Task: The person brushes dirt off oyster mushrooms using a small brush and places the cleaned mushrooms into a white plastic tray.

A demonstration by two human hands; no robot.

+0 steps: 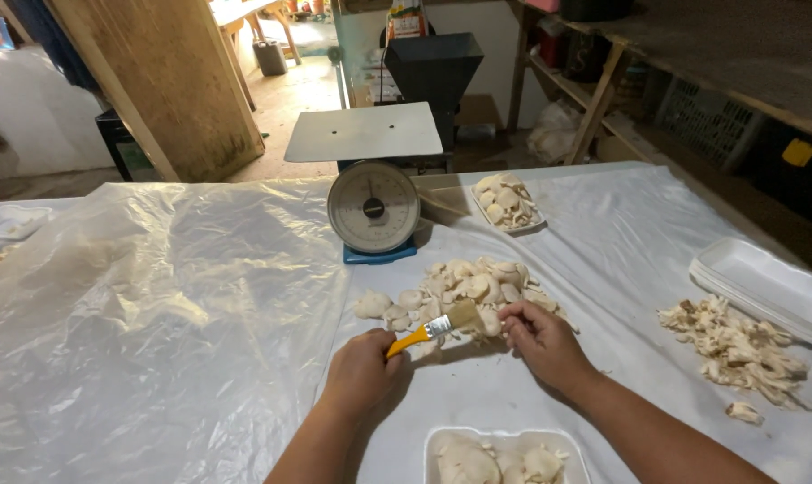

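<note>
Your left hand (363, 369) clenches the orange-handled brush (433, 328); your right hand (542, 339) fingers pinch a mushroom (489, 321) at the bristles.

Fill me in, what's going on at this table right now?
A person is brushing a mushroom. The left hand holds an orange-handled brush, bristles against a pale mushroom pinched in the right hand's fingers. Just behind lies a mushroom pile on the plastic-covered table, in front of a dial scale. A foam tray near the person already holds some mushrooms, another filled tray sits by the scale, and trimmings lie beside stacked empty trays on the right.
</note>
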